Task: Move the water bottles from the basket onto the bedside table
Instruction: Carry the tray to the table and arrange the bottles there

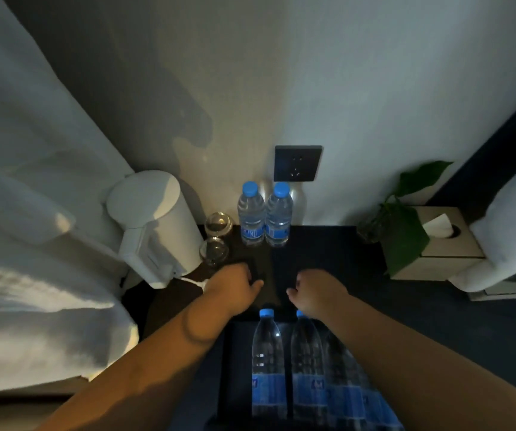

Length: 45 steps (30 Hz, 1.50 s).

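We see our left hand and right hand side by side above the dark bedside table, a gap between them, each with fingers loosely curled, thumb turned inward, holding nothing. Beyond the hands, against the wall, two water bottles stand upright and touch each other: the first bottle ahead of the left hand, the second bottle just to its right. Behind the hands, closer to us, the basket holds more: the third bottle lies between our wrists, and the fourth bottle has its blue cap partly hidden under the right wrist. More bottles sit under the right forearm, too blurred to count. Left of the left hand are two glasses and a white kettle. Far right of the right hand are a plant and a tissue box. A wall socket sits above the standing bottles
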{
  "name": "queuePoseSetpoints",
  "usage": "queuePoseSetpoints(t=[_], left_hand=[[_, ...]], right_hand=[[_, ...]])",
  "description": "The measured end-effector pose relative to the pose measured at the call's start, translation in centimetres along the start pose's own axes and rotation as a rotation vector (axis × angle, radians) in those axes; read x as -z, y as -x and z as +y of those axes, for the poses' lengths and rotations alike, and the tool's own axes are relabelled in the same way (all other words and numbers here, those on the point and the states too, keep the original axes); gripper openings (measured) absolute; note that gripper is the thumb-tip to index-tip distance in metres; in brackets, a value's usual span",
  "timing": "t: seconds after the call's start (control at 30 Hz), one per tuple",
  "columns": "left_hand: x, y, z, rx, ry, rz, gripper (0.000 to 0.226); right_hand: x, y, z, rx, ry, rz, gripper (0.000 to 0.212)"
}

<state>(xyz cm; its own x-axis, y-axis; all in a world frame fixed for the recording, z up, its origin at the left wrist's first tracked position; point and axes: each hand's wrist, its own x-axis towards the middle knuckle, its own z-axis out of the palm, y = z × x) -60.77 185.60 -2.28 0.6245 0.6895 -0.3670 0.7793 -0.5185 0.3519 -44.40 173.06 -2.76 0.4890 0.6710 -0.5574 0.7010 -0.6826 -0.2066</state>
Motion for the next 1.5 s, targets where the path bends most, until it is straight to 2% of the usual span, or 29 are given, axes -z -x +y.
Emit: queuePoseSetpoints(t=[0.13,0.23,0.4,0.57,0.67,0.8,0.93,1.03,1.27,1.5], left_hand=[[-3.8,3.0,0.0,-0.005,-0.025,-0.143,0.047],[-5.1,4.0,0.6,0.015,0.022,-0.163,0.046],[-5.5,4.4,2.1,0.076,0.197,-0.178,0.040],[-5.5,5.6,3.5,0.186,0.321,-0.128,0.041],[-4.2,6.5,3.3,0.170,0.340,-0.117,0.036],[-1.1,8.1,3.2,0.129,0.287,-0.113,0.043],[1.1,9.6,3.5,0.039,0.202,-0.075,0.047],[2.1,10.8,4.0,0.028,0.228,-0.034,0.038],[4.9,12.2,4.8,-0.088,0.185,0.086,0.023],[7.2,12.0,5.8,-0.114,0.092,0.245,0.024]], right_hand=[[-3.1,2.0,0.8,-0.079,0.113,-0.084,0.048],[-4.0,2.7,0.8,-0.088,0.146,-0.056,0.047],[-3.9,2.9,-0.3,-0.143,0.195,-0.110,0.045],[-3.8,4.4,-0.2,-0.121,0.021,-0.031,0.033],[-2.6,5.7,0.4,-0.061,-0.134,-0.031,0.033],[1.4,8.1,0.3,0.042,-0.237,-0.048,0.033],[3.7,10.6,-0.5,0.165,-0.170,-0.007,0.045],[4.3,12.0,-0.9,0.223,-0.134,0.046,0.042],[6.6,14.0,-0.8,0.213,-0.130,0.175,0.034],[8.3,14.5,-1.2,0.237,-0.213,0.423,0.027]])
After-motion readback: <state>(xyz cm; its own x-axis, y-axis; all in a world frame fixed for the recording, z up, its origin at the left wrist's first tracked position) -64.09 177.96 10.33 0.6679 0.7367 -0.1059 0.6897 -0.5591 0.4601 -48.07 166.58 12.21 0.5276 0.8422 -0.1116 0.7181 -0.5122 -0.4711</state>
